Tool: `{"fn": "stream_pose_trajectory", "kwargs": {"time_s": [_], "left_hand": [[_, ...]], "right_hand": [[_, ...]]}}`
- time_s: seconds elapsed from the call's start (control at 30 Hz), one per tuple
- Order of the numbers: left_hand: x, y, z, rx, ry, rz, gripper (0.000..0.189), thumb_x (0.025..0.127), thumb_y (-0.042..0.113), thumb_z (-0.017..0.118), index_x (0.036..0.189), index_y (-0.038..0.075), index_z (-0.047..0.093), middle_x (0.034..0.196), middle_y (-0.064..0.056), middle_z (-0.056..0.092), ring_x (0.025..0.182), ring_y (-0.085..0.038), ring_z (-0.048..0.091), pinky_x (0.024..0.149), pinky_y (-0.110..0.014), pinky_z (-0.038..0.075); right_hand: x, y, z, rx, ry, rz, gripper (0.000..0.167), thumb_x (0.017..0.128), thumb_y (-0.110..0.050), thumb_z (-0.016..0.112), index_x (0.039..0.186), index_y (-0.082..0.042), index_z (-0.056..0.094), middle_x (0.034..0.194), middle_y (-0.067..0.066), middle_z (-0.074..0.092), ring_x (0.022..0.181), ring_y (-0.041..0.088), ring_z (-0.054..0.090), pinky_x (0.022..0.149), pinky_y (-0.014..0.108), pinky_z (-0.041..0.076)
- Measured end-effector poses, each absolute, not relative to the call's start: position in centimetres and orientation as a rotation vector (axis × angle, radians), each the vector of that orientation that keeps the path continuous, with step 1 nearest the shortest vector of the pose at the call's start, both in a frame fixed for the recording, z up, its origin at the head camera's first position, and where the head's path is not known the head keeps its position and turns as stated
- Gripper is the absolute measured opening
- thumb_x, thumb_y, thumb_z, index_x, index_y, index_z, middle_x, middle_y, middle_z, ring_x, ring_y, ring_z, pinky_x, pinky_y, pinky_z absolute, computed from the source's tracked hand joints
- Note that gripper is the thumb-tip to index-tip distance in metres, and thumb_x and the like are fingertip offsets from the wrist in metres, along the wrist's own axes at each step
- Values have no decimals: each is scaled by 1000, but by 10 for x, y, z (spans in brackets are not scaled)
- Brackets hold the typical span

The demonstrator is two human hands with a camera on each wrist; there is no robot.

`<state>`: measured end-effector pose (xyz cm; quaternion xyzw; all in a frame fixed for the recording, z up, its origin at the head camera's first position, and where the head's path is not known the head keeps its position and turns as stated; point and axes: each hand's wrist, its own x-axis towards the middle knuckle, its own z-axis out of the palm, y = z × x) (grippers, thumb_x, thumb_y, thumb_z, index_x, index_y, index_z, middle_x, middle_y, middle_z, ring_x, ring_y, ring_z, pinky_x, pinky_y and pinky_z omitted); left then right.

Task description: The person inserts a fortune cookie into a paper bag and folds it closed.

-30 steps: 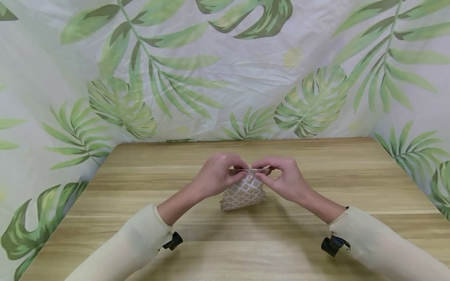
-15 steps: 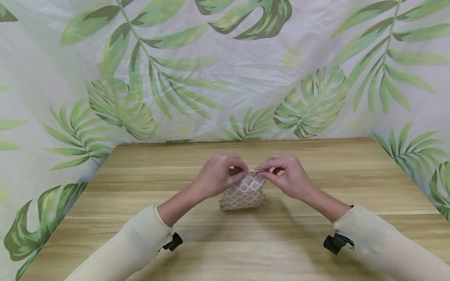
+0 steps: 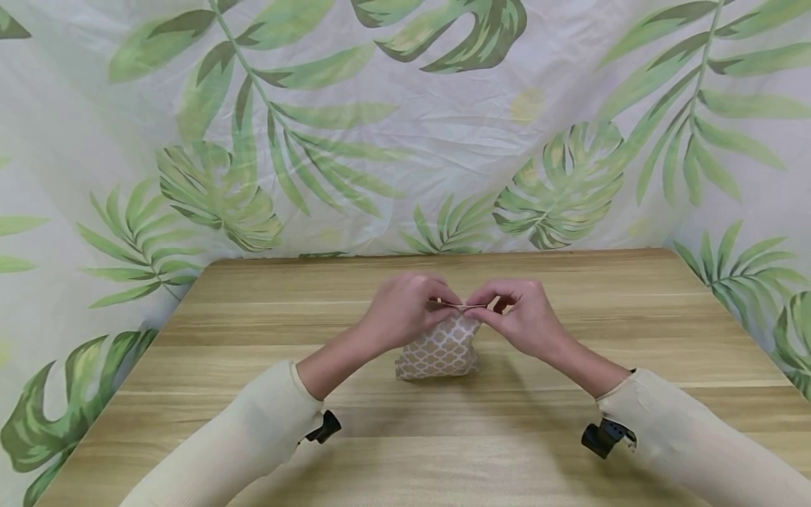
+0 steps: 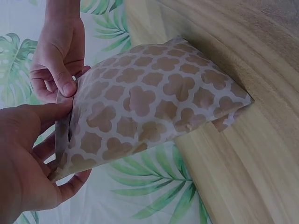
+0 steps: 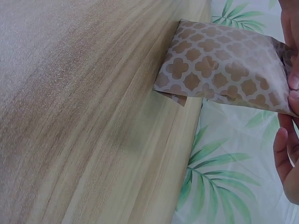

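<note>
A small paper bag (image 3: 440, 348) with a brown and white quatrefoil pattern stands upright on the wooden table, its sides bulging. Its top edge is folded over into a narrow strip, which shows in the left wrist view. My left hand (image 3: 405, 310) pinches this fold between thumb and fingers. Close beside it, my right hand (image 3: 524, 320) pinches the same fold farther right, and the fingertips of both hands nearly meet. The right wrist view shows the bag's patterned side (image 5: 219, 65) and a bottom corner flap. What the bag contains is hidden.
The wooden table (image 3: 253, 394) extends around the bag on all sides. A cloth with green leaf prints (image 3: 443, 141) hangs behind and beside it. Small black cameras (image 3: 324, 427) hang at both sleeve cuffs.
My left hand has slid right along the folded top, closer to my right hand. The fingers of my right hand have shifted slightly on the fold. The bag stays in place.
</note>
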<state>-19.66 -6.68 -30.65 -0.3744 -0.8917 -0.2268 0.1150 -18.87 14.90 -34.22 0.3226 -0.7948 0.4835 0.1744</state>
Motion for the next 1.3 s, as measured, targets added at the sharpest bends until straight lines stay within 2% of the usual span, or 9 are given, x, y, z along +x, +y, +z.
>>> {"fn": "stream_pose_trajectory", "kwargs": {"time_s": [0.27,0.47,0.67,0.83,1.03,1.3], "left_hand": [[-199,-66,-312,-1038,-2568,-919,4,86,10,85,88,13,84,88,2,79,80,-9,73,71,-21,55],[-199,-66,-316,-1039,-2496,-1049,6,85,5,85,85,11,83,83,2,77,76,-8,71,67,-18,55],[-200,-66,-318,-1033,-2496,-1060,6,84,4,85,85,10,83,82,2,76,75,-8,70,67,-18,54],[-201,-68,-318,-1066,-2520,-989,3,87,7,83,86,7,81,86,0,76,78,-10,72,68,-19,54],[-203,-78,-321,-1085,-2533,-967,6,89,9,83,85,6,80,83,0,71,70,-8,62,64,-20,52],[-202,-86,-325,-1082,-2468,-1017,6,88,6,83,83,4,80,82,-1,69,69,-10,61,64,-22,54]], "right_hand": [[-189,149,-344,892,-2256,1391,10,82,4,84,84,-5,79,78,2,76,70,6,66,56,22,53],[-191,150,-346,914,-2248,1425,5,87,-3,83,84,-3,79,79,3,76,68,7,65,56,22,53],[-191,149,-347,911,-2232,1435,14,82,10,81,81,-4,79,78,4,76,63,8,65,55,22,53],[-192,149,-347,921,-2229,1424,15,82,12,81,81,-3,79,78,4,76,63,10,65,54,22,53],[-192,150,-348,937,-2208,1429,18,80,13,81,81,-5,80,77,4,76,60,20,66,54,21,53],[-194,149,-348,946,-2190,1436,18,80,14,81,80,-5,80,76,4,75,60,14,64,53,20,52]]}}
